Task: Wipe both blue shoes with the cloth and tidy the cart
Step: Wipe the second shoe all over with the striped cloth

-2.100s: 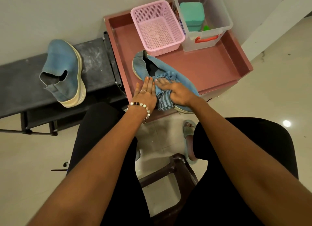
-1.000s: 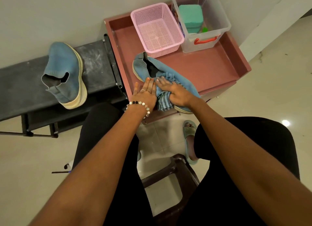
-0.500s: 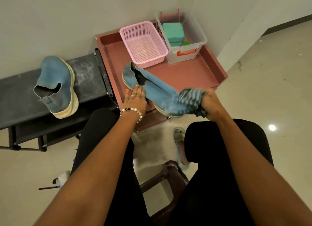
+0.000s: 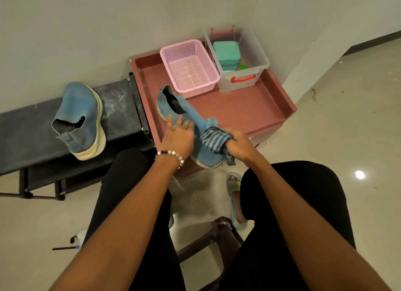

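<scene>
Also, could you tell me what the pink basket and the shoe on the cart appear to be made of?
Pink basket: probably moulded plastic, matte, going by its regular perforated lattice walls. Shoe on the cart: soft blue knit or canvas-like fabric upper, matte; pale sole, possibly rubber.

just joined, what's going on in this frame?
A seated person is wiping a blue shoe that lies on the red cart. The left hand rests flat on the shoe to steady it, while the right hand grips a striped cloth against its toe end. The second blue shoe lies untouched on the black bench.
</scene>
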Tool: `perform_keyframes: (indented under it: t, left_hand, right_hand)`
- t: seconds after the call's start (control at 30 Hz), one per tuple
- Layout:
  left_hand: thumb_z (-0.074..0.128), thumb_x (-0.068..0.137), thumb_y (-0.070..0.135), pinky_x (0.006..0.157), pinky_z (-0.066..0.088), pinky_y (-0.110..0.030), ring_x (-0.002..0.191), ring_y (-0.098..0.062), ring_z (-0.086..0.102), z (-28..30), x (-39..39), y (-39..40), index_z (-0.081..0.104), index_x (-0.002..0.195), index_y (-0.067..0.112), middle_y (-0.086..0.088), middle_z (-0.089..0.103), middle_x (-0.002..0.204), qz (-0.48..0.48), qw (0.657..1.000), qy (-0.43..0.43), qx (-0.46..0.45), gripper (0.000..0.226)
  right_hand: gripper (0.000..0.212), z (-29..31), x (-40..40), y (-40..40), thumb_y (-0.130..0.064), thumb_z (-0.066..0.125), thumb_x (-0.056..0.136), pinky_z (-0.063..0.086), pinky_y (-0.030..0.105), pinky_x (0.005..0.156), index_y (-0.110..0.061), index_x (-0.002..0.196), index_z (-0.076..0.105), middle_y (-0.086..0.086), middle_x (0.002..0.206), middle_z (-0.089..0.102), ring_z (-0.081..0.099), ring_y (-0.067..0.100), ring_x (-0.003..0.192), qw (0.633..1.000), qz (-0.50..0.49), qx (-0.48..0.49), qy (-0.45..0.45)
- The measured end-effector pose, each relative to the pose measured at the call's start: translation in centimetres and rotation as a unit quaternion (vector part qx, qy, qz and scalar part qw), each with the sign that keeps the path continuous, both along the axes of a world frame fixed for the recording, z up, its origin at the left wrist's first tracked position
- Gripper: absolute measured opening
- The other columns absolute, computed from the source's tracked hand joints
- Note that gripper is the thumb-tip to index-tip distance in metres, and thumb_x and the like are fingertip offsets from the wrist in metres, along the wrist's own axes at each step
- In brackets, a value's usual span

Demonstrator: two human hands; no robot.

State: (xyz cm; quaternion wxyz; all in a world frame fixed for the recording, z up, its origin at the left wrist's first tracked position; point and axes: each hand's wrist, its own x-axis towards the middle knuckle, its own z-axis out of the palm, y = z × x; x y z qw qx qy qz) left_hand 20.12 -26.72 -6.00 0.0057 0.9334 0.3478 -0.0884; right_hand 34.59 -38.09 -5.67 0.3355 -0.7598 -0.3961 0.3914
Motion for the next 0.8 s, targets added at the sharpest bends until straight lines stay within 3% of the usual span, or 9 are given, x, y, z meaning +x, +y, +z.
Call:
perform_keyframes:
  t: [0.07,0.13,0.23,0.3,0.37,0.43,0.5,0.63,0.8]
  left_hand:
    - [0.039,0.097,0.014,0.116,0.001,-0.051,0.142,-0.028,0.024,-0.2,0.4,-0.2,0.035,0.141,0.004,-0.011,0.041,0.145,-0.037,0.999,0.003,-0.011,0.045]
    - [0.04,0.098,0.019,0.116,0.002,-0.05,0.145,-0.026,0.015,-0.9,0.0,-0.3,0.023,0.146,0.003,-0.012,0.026,0.153,-0.014,0.998,0.021,-0.049,0.054]
    - [0.039,0.099,0.029,0.115,-0.004,-0.052,0.147,-0.023,-0.006,-1.6,-0.9,-0.2,0.005,0.151,0.005,-0.009,0.0,0.16,0.039,0.995,0.036,-0.09,0.066]
    - [0.036,0.098,0.044,0.112,-0.014,-0.053,0.145,-0.022,-0.017,-1.4,-1.3,-0.1,0.001,0.151,0.008,-0.007,-0.009,0.16,0.053,0.994,0.053,-0.078,0.073]
    - [0.029,0.096,0.055,0.108,-0.022,-0.054,0.144,-0.022,-0.023,-1.2,-1.6,-0.2,-0.003,0.151,0.012,-0.004,-0.017,0.158,0.074,0.992,0.074,-0.075,0.077]
    - [0.026,0.097,0.051,0.104,-0.025,-0.055,0.143,-0.024,-0.025,-1.1,-1.9,-0.3,-0.004,0.151,0.015,-0.002,-0.024,0.156,0.087,0.987,0.1,-0.087,0.073]
    - [0.025,0.096,0.047,0.104,-0.026,-0.056,0.142,-0.024,-0.027,-1.2,-2.3,-0.5,-0.005,0.152,0.014,-0.001,-0.026,0.156,0.089,0.984,0.127,-0.083,0.071]
    - [0.021,0.092,0.061,0.108,-0.022,-0.057,0.143,-0.02,-0.025,-1.4,-2.6,-0.3,-0.013,0.15,0.015,0.0,-0.024,0.156,0.107,0.984,0.11,-0.092,0.081]
    - [0.028,0.091,0.062,0.111,-0.018,-0.057,0.141,-0.021,-0.028,-1.9,-2.6,0.0,-0.019,0.149,0.012,-0.003,-0.03,0.154,0.118,0.978,0.1,-0.141,0.089]
  right_hand:
    - [0.056,0.1,-0.1,0.1,0.001,0.038,0.081,0.045,0.037,0.1,-0.024,0.128,0.057,0.003,0.126,0.062,0.056,0.022,0.115,0.999,0.004,-0.014,-0.037]
    - [0.057,0.4,-0.4,0.6,0.001,0.039,0.08,0.046,0.039,0.099,-0.018,0.132,0.054,0.009,0.126,0.061,0.057,0.028,0.113,0.995,-0.07,-0.011,-0.067]
    - [0.056,1.8,-0.9,0.9,0.0,0.04,0.078,0.047,0.037,0.095,-0.011,0.132,0.051,0.01,0.12,0.063,0.059,0.024,0.107,0.975,-0.194,0.099,-0.037]
    - [0.063,2.8,-1.5,1.0,-0.004,0.042,0.074,0.049,0.033,0.093,-0.012,0.136,0.046,0.009,0.125,0.06,0.058,0.021,0.11,0.965,-0.167,0.194,-0.05]
    - [0.07,2.8,-2.1,1.8,0.001,0.046,0.073,0.038,0.037,0.107,-0.01,0.142,0.039,0.011,0.144,0.044,0.04,0.024,0.133,0.958,-0.023,0.237,-0.161]
    - [0.079,1.1,-2.5,3.2,0.008,0.051,0.067,0.02,0.044,0.115,-0.006,0.143,0.035,0.014,0.152,0.028,0.018,0.028,0.143,0.906,0.174,0.19,-0.337]
    - [0.074,-1.2,-3.2,3.9,0.009,0.054,0.072,0.013,0.048,0.115,-0.004,0.143,0.034,0.013,0.154,0.024,0.013,0.033,0.144,0.836,0.296,0.098,-0.451]
    - [0.059,-2.2,-3.3,4.2,-0.008,0.038,0.093,0.002,0.046,0.119,-0.006,0.148,0.019,0.009,0.158,0.004,-0.006,0.028,0.146,0.819,0.312,-0.09,-0.473]
    - [0.061,-1.8,-4.1,3.1,-0.015,0.039,0.094,0.009,0.048,0.117,0.0,0.148,0.015,0.015,0.157,0.007,-0.001,0.032,0.145,0.794,0.328,-0.163,-0.485]
